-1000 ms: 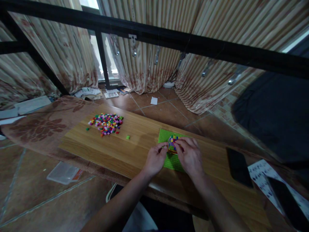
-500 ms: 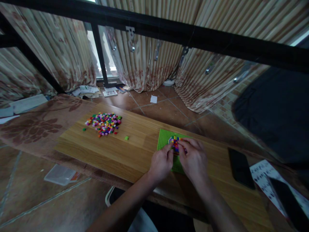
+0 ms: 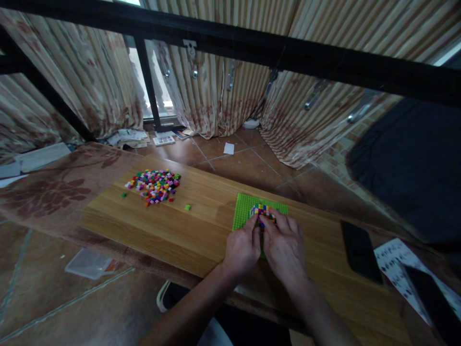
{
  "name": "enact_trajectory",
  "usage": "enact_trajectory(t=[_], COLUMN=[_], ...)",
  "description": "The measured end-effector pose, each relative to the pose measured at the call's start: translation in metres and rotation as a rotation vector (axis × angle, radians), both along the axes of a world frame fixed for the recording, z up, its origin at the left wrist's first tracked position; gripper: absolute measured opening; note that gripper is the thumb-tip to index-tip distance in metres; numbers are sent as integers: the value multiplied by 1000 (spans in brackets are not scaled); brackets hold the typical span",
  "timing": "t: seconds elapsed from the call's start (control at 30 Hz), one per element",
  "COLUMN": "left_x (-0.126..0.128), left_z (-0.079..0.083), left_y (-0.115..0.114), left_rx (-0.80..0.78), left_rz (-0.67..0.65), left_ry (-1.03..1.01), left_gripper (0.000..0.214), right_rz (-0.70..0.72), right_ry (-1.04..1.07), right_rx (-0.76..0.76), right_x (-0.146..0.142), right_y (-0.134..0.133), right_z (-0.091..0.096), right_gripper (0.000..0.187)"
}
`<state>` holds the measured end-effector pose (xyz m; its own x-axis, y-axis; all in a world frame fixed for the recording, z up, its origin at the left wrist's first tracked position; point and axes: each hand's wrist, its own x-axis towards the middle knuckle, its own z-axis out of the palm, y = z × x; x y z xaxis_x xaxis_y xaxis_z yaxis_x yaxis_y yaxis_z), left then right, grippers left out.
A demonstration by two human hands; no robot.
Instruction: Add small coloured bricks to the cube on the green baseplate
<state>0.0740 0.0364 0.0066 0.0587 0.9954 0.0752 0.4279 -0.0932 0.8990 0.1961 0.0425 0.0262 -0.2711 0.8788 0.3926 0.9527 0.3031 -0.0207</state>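
Observation:
A green studded baseplate [image 3: 242, 207] lies on the wooden board, and a low multicoloured block of small toy bricks [image 3: 261, 209] stands on it. My left hand [image 3: 242, 249] is closed at the near left side of this block, its thumb and index finger at the bricks. From the right, my right hand [image 3: 287, 244] bends over the block with its fingertips on it. Both thumbs and index fingers nearly meet at the near side. My hands hide part of the block and of the baseplate; whether a single loose brick is between the fingertips cannot be seen.
A heap of loose toy bricks [image 3: 155, 186] lies on the left of the wooden board [image 3: 201, 235], with a lime-green brick [image 3: 187, 207] apart from it. A black phone [image 3: 361, 252] lies at right, near a printed sheet [image 3: 396, 269]. A clear plastic box [image 3: 86, 263] is on the floor.
My right hand has shifted slightly left and toward me, so its fingertips are closer to the left hand's. More of the baseplate's far right corner shows. The view has moved slightly.

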Motion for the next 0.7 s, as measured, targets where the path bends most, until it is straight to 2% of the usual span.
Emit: enact_trajectory(t=[0.1, 0.3, 0.7], left_x=[1, 1, -2], left_z=[0, 1, 4], left_y=[-3, -3, -1], left_rx=[0, 6, 18], left_rz=[-26, -67, -124], left_ry=[153, 304, 384], left_gripper=[47, 48, 52], right_rz=[-46, -87, -66], right_ry=[-64, -115, -180], right_rx=[-21, -30, -14], right_x=[-3, -7, -8], right_y=[-3, -2, -1], right_z=[3, 5, 6], right_gripper=[33, 33, 33])
